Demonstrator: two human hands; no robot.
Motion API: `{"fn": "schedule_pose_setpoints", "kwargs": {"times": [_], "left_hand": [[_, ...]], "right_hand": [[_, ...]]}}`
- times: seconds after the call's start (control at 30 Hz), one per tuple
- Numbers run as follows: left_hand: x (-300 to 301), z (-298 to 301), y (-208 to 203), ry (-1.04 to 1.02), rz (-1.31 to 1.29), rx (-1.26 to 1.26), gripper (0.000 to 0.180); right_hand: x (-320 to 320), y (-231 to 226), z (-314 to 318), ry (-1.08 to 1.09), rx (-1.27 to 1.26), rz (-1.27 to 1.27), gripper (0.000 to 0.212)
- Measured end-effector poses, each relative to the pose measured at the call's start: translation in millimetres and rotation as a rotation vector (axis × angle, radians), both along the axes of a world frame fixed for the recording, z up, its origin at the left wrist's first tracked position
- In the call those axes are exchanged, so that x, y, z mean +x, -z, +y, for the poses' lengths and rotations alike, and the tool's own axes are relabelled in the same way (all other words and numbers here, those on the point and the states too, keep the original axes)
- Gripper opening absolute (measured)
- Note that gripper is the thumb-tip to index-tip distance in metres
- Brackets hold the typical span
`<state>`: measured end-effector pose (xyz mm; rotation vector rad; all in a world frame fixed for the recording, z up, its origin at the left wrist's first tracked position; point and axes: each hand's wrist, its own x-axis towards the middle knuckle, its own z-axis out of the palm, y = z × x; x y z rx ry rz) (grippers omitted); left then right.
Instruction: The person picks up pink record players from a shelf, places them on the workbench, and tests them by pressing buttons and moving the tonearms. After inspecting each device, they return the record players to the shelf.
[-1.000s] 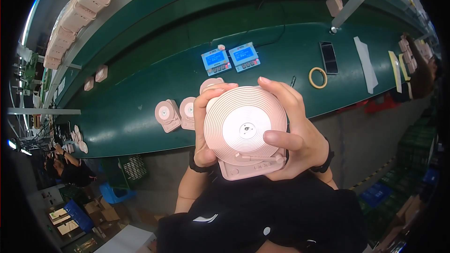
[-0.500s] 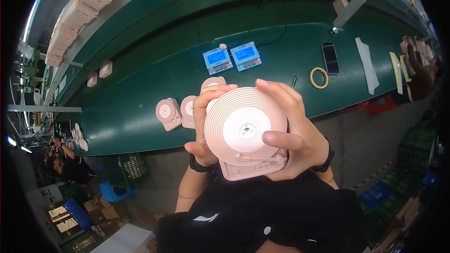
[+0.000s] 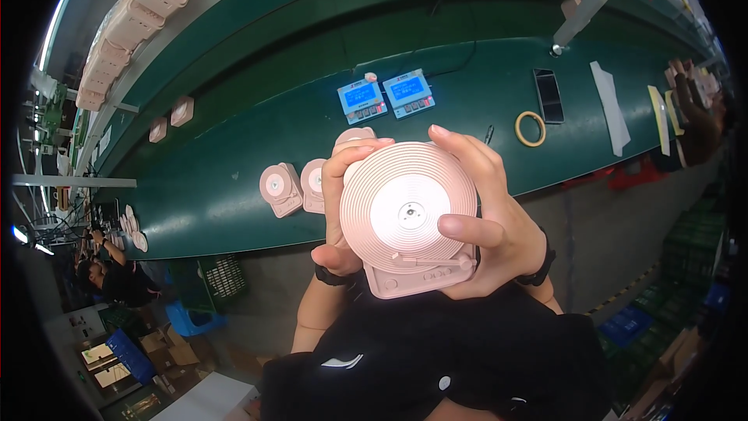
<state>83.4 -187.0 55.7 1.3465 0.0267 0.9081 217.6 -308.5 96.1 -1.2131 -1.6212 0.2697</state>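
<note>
A pink toy record player (image 3: 408,214) with a ridged round disc, white centre and small tonearm is held up in front of my chest. My left hand (image 3: 333,206) is closed round its left side, the thumb sticking out to the left. From the right, my right hand (image 3: 502,226) grips the other side, with its thumb over the edge of the white centre and its fingertips at the far rim. The underside of the record player is hidden. Just beyond my left hand, similar pink record players (image 3: 279,189) stand on the green table (image 3: 210,210).
Two small blue-screened devices (image 3: 361,101) sit farther back. To the right lie a tape roll (image 3: 531,129), a black phone (image 3: 548,97) and a white strip (image 3: 610,109). Pink units (image 3: 132,31) line an upper shelf at left. Another person (image 3: 117,277) works at far left; someone's hand (image 3: 696,121) shows at far right.
My hands and the record player hardly move; my right index fingertip lifts slightly. The small pink items behind the table at far left, and one at the upper right, have shifted a little rightward.
</note>
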Motion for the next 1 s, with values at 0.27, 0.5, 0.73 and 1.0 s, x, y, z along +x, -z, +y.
{"fn": "schedule_pose_setpoints", "kwargs": {"times": [0.27,0.5,0.73,1.0], "left_hand": [[-0.5,-1.7,-0.2,-0.015,0.008,0.003,0.110],[-0.8,-3.2,-0.6,-0.023,0.018,0.007,0.111],[-1.1,-2.7,-1.8,-0.015,0.023,0.041,0.111],[-1.1,-3.6,-0.2,-0.044,0.001,0.043,0.112]], "right_hand": [[0.2,-1.4,0.0,-0.008,-0.002,0.001,0.093],[1.5,-1.8,-1.8,-0.023,-0.023,-0.001,0.094],[-2.1,5.4,-5.1,-0.033,0.013,0.105,0.094],[-5.6,6.0,-3.1,-0.034,0.052,0.186,0.095]]}}
